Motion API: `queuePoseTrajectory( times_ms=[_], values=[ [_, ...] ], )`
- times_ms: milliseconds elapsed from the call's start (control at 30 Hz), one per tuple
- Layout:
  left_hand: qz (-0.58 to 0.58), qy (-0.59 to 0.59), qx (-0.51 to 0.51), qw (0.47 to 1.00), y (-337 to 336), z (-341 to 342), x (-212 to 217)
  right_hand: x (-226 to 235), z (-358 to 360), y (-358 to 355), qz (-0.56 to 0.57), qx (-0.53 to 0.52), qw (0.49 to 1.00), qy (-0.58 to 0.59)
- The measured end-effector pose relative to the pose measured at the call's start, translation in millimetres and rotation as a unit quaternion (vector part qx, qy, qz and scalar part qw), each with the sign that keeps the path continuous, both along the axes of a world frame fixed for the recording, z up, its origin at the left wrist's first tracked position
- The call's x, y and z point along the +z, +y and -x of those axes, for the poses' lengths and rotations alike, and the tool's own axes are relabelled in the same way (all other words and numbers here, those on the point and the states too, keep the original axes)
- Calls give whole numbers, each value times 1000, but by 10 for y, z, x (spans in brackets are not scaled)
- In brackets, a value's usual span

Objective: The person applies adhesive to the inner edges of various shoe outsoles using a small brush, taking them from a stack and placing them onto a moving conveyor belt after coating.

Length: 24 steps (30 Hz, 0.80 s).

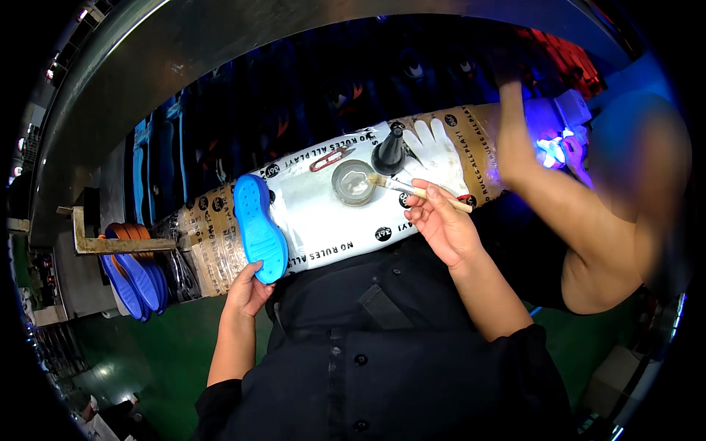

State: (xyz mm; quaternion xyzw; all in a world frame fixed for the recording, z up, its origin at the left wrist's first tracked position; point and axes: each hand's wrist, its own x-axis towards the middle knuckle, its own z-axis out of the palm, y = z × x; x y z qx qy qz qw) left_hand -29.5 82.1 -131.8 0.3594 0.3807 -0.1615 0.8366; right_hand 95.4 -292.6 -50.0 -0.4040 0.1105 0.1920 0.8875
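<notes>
My left hand (250, 291) pinches one end of a blue shoe sole (259, 224), its thumb on the upper face. The sole slants away from me over the left part of the covered work surface (312, 231). In my right hand (447, 229) is a brush (421, 194) with a pale wooden handle, held between thumb and fingers. The bristles are at the right rim of a round bowl (340, 195), which holds a whitish, translucent substance. Just behind the brush stand a black cone-shaped bottle (389, 156) and, lying flat, a white glove (440, 151).
Small red-handled snips (331, 159) lie behind the bowl. Several blue and orange soles (138, 283) are stacked at the left, beside an L-shaped bracket (121, 245). A co-worker's arm (566, 202) reaches in at the right, near a violet-lit item (557, 151). A dark conveyor (294, 95) runs behind.
</notes>
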Motion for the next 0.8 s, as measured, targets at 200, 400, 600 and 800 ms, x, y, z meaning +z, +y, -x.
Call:
queuePoseTrajectory(
  times_ms=[200,400,600,800],
  values=[
    [-17,7,1,1000,-4,-36,49,-28,-54,57,15,1,1000,17],
    [-17,-6,6,1000,37,-68,148,-32,-293,252,306,76,935,-161],
    [29,-19,16,999,70,-55,37,-155,-453,450,463,82,829,-303],
    [7,-27,14,1000,15,-91,75,-247,-460,452,490,79,810,-312]
  ],
)
